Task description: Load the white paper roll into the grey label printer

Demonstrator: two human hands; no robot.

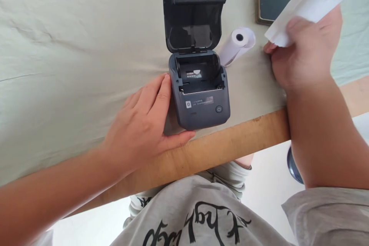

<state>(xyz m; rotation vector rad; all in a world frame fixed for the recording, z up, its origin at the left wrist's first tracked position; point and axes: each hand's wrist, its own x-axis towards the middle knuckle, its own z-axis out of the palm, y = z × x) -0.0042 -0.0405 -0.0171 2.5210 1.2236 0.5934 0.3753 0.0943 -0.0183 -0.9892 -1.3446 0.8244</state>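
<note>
Left hand (141,119): grip spread wide, fingers against left side of printer (198,109), thumb along its front edge. Printer sits lid-up near desk (236,136) edge, bay exposed. White paper roll (229,50) just beyond its right rear corner. Phone (273,5) further right. Right hand (308,57): grip closed around second roll (319,7), loose end hanging out.
</note>
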